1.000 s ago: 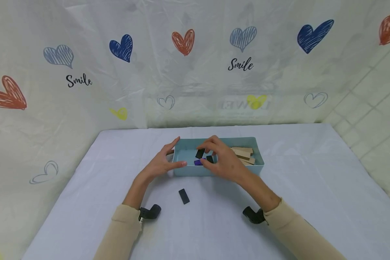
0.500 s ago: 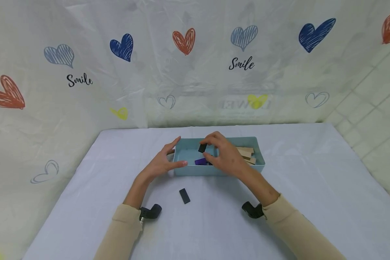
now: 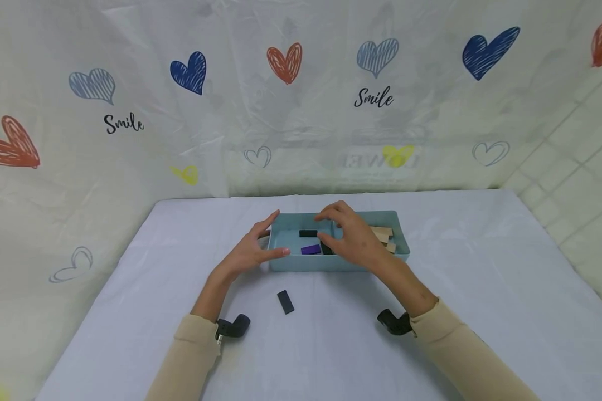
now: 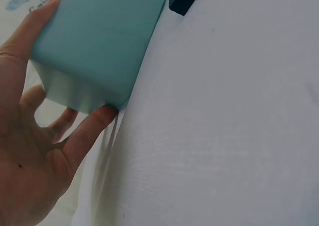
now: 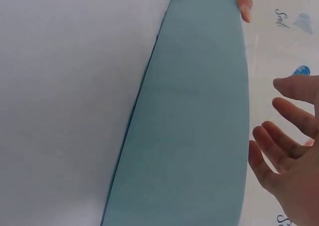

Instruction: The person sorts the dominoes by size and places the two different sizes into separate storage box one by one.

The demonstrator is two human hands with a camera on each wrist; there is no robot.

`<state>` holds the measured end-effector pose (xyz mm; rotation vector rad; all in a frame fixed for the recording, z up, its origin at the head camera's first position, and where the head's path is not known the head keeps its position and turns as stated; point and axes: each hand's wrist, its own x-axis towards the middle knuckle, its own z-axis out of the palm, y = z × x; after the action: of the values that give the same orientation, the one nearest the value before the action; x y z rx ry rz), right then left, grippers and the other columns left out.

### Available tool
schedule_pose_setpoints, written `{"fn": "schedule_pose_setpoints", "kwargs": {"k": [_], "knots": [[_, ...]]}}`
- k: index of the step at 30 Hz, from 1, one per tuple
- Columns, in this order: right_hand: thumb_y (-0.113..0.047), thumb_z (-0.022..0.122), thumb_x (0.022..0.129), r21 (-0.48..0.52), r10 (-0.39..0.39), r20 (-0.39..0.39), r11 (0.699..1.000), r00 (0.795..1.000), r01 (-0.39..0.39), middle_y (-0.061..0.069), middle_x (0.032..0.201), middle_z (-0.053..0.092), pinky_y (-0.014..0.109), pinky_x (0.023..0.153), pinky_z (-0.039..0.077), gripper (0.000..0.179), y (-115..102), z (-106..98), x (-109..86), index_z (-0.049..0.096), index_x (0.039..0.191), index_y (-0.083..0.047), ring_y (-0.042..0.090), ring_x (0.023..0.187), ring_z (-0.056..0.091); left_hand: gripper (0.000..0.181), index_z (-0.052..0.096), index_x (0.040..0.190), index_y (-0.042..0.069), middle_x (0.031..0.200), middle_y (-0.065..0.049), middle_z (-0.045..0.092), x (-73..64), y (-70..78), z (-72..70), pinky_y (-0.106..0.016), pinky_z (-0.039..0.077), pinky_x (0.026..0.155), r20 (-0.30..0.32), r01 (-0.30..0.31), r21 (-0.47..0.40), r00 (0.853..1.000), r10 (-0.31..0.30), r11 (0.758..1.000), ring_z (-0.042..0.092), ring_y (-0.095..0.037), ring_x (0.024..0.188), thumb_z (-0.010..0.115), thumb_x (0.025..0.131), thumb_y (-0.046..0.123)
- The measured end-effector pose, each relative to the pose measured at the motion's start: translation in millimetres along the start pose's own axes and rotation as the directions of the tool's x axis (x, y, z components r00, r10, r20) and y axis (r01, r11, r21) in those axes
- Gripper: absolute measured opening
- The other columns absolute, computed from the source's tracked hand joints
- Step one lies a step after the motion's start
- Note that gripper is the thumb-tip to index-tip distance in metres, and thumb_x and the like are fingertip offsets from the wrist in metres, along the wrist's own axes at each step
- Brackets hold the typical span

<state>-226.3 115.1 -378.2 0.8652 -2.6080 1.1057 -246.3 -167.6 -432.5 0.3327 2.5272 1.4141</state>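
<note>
A long light-blue box (image 3: pixel 293 263) lies across the table. My left hand (image 3: pixel 249 249) holds its left end, thumb at the front rim and index finger at the back corner; in the left wrist view, other fingertips touch the end wall (image 4: pixel 75 89). Over the middle of the box hovers my right hand (image 3: pixel 353 236), thumb and fingers apart with nothing between them. Below its fingertips, a black block (image 3: pixel 308 233) lies inside the box. A purple block (image 3: pixel 310 249) sits nearer the front wall, beside another dark block (image 3: pixel 326 248) partly hidden by the right thumb.
Several pale wooden blocks (image 3: pixel 383 233) fill the box's right part, partly behind the right hand. One black block (image 3: pixel 285 302) lies on the white tablecloth (image 3: pixel 311 356) in front of the box. A sheet with printed hearts (image 3: pixel 311 122) hangs behind the table.
My right hand has let go of the black block, which now lies in the box, and its fingers have spread and moved slightly right. The left hand has stayed at the box's end.
</note>
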Motion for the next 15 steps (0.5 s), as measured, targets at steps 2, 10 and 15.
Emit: {"fn": "schedule_pose_setpoints", "kwargs": {"k": [2,10,15], "knots": [[-0.012,0.075,0.096,0.006,-0.001,-0.001,1.000,1.000,0.001,0.011,0.131,0.059,0.046,0.097,0.055,0.030,-1.5,-1.0,-1.0,0.070,0.125,-0.008,0.028,0.116,0.063,0.098,0.022,0.158,0.060,0.172,0.002,0.023,1.0,0.0,0.4,-0.068,0.030,0.121,0.001,-0.006,-0.002,1.000,0.006,1.000,0.032,-0.031,0.157,0.085,0.083,0.053],[-0.009,0.077,0.094,0.022,-0.048,-0.012,0.999,0.999,0.048,0.010,0.124,0.064,0.045,0.093,0.057,0.025,-5.8,2.0,-5.7,0.072,0.118,-0.008,0.027,0.111,0.066,0.097,0.023,0.156,0.062,0.171,0.002,0.023,1.9,0.0,1.5,-0.067,0.030,0.121,0.001,-0.003,-0.008,1.000,0.003,1.000,0.033,-0.031,0.156,0.085,0.082,0.054],[-0.009,0.079,0.093,0.023,-0.090,-0.002,0.996,0.996,0.090,0.007,0.119,0.066,0.037,0.087,0.056,0.023,-10.7,6.0,-10.1,0.074,0.115,-0.009,0.022,0.108,0.066,0.097,0.023,0.155,0.064,0.171,0.002,0.023,0.4,-0.8,0.4,-0.068,0.031,0.120,-0.002,-0.002,-0.009,1.000,0.002,1.000,0.033,-0.031,0.156,0.085,0.082,0.053]]}}
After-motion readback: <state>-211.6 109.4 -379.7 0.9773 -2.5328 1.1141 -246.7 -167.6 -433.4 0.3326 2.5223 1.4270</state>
